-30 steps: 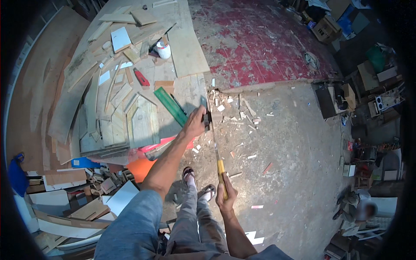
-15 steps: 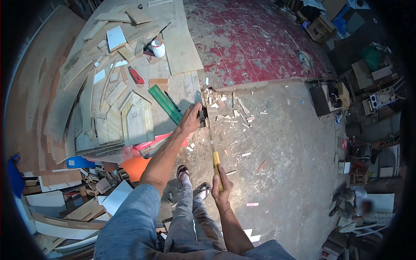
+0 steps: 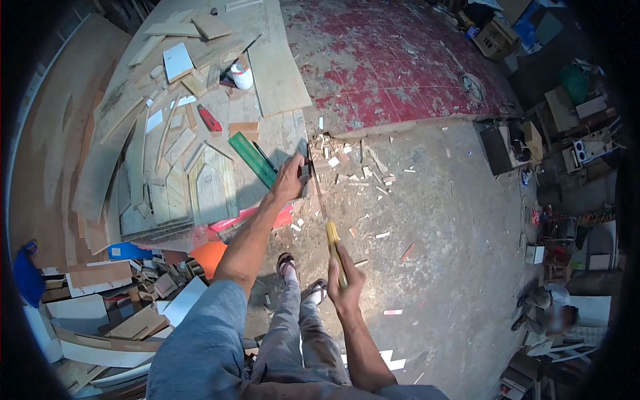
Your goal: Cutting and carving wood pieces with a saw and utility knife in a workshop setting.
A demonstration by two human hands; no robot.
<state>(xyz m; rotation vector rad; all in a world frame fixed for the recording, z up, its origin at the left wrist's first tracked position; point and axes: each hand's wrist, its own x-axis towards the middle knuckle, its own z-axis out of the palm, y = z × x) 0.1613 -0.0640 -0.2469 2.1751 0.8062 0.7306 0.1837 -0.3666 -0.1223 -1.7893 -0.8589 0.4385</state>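
My right hand (image 3: 348,283) is wrapped round the yellow handle (image 3: 333,239) of a thin-bladed saw. Its blade (image 3: 320,197) runs away from me along the right edge of the wooden worktable (image 3: 283,133). At that edge, my left hand (image 3: 291,179) is closed on a small wood piece (image 3: 305,172), close beside the blade. My fingers hide most of this piece. Left of that hand, a green straight strip (image 3: 252,159) lies on the table with a dark pen (image 3: 265,156) alongside. Farther back is a red utility knife (image 3: 209,119).
Wood offcuts (image 3: 179,145), a white pot (image 3: 241,76) and a thin board (image 3: 280,80) cover much of the table. Small scraps (image 3: 347,160) litter the concrete floor beside it. Scrap boards (image 3: 80,313) pile up at lower left. Another person (image 3: 548,310) sits low at far right.
The saw and my right hand have moved slightly away from me, toward the table. The brownish wood end right of the blade no longer shows there. My left hand stays at the table edge.
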